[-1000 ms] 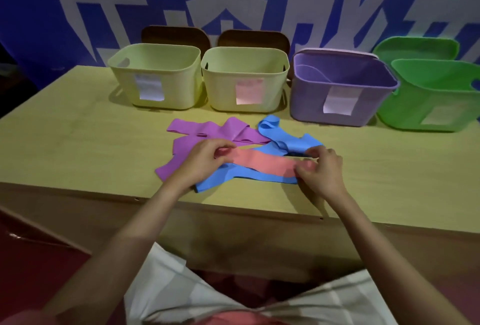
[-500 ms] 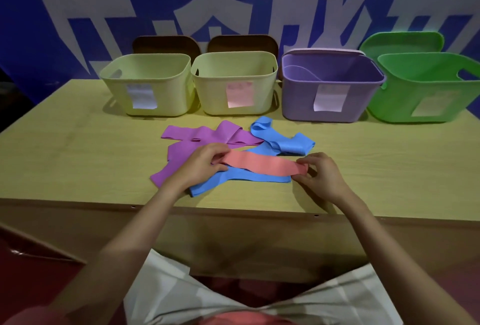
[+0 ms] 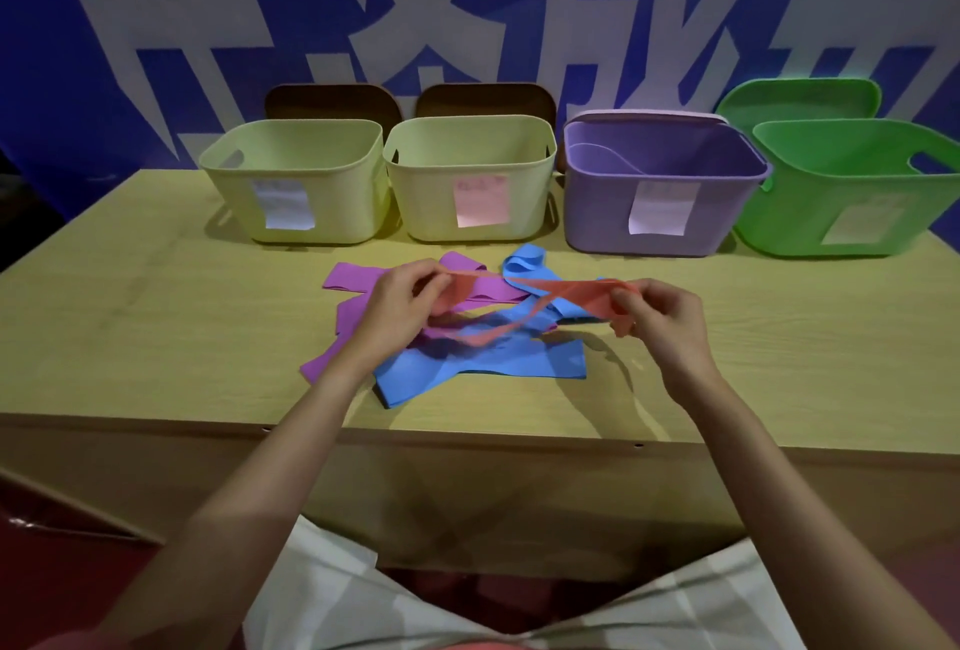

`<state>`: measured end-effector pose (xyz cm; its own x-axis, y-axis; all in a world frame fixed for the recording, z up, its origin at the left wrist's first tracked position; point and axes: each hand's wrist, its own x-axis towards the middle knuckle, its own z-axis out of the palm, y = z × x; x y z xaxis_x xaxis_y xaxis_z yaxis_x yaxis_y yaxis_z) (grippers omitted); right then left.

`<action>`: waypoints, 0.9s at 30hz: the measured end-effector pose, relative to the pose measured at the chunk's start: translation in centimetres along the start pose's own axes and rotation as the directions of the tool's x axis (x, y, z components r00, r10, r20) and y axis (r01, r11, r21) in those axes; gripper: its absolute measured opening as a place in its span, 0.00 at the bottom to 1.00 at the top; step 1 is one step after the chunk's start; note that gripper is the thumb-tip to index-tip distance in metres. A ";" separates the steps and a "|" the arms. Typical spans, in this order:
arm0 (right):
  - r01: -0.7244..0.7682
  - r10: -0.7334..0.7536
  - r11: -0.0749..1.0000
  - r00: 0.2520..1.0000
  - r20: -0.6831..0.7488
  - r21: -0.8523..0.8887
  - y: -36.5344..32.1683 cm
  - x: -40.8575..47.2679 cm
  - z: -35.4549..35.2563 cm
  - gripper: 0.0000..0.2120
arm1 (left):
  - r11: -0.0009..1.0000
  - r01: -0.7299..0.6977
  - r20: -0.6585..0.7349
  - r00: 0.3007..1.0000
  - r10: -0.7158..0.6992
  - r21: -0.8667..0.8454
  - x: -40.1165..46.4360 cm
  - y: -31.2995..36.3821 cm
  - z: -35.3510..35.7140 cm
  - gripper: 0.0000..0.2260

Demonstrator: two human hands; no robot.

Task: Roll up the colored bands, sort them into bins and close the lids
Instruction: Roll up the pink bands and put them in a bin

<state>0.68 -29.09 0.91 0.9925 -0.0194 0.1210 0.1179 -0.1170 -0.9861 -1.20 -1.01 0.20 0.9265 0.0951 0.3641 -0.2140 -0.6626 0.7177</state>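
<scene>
Left hand (image 3: 400, 306) and right hand (image 3: 660, 309) each pinch an end of the red band (image 3: 566, 291), lifted off the tabletop (image 3: 156, 327). Probably to straighten it for rolling.

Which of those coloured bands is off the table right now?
The salmon-pink band: the left hand and right hand pinch its ends and hold it up, while the purple band and blue band lie flat.

Wooden table (image 3: 156, 327): four bins (image 3: 470, 179) along back; purple band (image 3: 363, 309), blue band (image 3: 483, 363) in front.
</scene>
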 end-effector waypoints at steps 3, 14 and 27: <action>-0.088 0.093 0.979 0.996 -0.018 0.184 -0.7 0.5 -0.3 0.07 | 0.979 0.067 -0.040 0.996 -0.076 -0.195 0.9 1.7 -1.0 0.05; -0.140 0.167 0.966 0.980 -0.111 0.215 -0.9 0.1 -1.4 0.07 | 0.777 0.603 0.709 0.628 -0.321 -0.182 -2.1 1.6 -1.9 0.09; -0.438 0.407 0.846 0.899 -0.162 -0.305 2.9 1.3 -2.1 0.11 | 0.916 0.397 0.336 0.856 -0.392 0.055 -3.1 1.3 -0.1 0.05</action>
<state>2.27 -31.50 -1.55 0.9349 -0.2258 -0.2739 -0.3447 -0.3934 -0.8523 -4.36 -2.09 0.02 0.9814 0.0914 -0.1691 0.1894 -0.6103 0.7692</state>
